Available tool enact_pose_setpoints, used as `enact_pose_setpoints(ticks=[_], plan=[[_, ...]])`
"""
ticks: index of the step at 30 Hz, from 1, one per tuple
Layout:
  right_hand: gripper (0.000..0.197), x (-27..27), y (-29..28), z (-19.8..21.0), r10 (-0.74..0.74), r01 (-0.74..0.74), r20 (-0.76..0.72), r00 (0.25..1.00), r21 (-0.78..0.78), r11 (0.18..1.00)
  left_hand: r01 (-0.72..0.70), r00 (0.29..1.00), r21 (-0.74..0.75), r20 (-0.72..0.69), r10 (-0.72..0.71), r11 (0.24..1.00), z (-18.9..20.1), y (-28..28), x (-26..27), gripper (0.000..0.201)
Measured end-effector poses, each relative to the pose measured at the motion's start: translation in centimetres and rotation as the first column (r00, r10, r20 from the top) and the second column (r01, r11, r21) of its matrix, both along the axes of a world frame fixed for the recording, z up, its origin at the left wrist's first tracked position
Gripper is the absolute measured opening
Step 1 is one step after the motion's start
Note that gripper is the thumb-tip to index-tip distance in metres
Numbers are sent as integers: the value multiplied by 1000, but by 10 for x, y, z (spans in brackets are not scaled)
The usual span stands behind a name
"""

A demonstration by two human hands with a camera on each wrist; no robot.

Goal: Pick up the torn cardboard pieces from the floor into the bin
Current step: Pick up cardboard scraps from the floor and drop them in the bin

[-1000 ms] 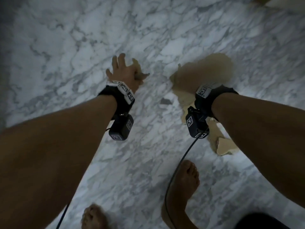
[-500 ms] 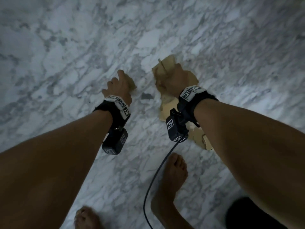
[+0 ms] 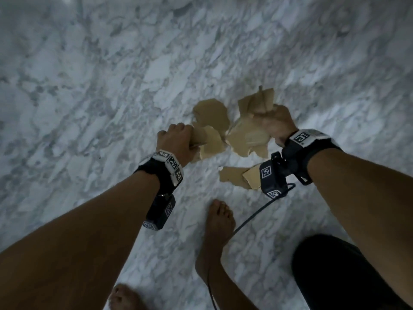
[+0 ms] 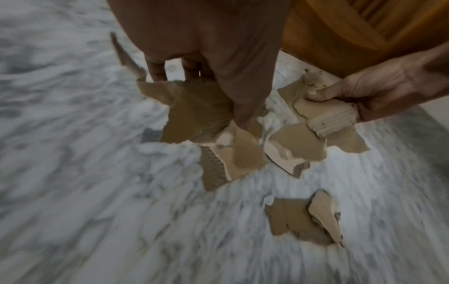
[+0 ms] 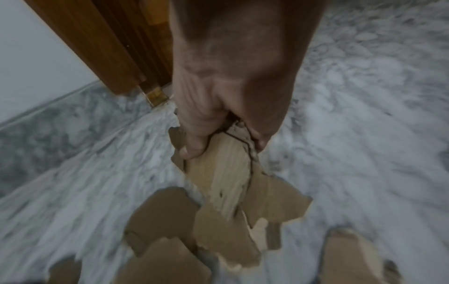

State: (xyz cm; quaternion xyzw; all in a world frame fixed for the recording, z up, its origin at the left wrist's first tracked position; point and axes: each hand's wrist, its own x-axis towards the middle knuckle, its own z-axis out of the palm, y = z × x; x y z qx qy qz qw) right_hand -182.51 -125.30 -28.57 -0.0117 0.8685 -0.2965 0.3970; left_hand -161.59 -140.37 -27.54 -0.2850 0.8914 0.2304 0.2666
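Above the grey-veined marble floor, the left hand curls its fingers round a bunch of torn cardboard pieces. Just to its right, the right hand grips a second bunch of cardboard, thumb pressed on the top piece. Nearer the person, two loose scraps lie on the floor, close to a bare foot. Both wristbands carry black-and-white square marker patterns; no readable words show. Far off in the wrist views stands a wooden door frame.
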Motion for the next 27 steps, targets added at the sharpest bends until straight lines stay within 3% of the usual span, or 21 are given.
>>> enact_pose_setpoints(ticks=[5, 7, 11, 16, 20, 22, 27], plan=[[34, 17, 31, -22, 314, -307, -8, 950, 184, 934, 270, 955, 66, 107, -276, 960, -22, 17, -31, 56], [44, 29, 32, -32, 438, -416, -24, 899, 272, 868, 251, 948, 108, 172, -266, 962, -37, 22, -36, 51], [76, 50, 27, -51, 512, -435, -113, 852, 393, 810, 220, 957, 70, 176, -229, 973, -61, 33, -32, 50], [99, 53, 28, -66, 397, -327, -161, 904, 340, 882, 311, 948, -146, 111, -297, 939, -71, 38, -28, 70], [82, 50, 34, -65, 363, -331, -99, 927, 243, 912, 227, 967, -128, 151, -207, 965, -67, 34, -38, 93], [68, 50, 37, -59, 345, -319, -78, 936, 233, 919, 180, 965, -84, 209, -159, 980, -60, 32, -45, 88], [55, 46, 51, -29, 155, -137, -102, 983, 166, 977, 182, 951, -37, 261, -166, 983, -29, 26, -38, 41]])
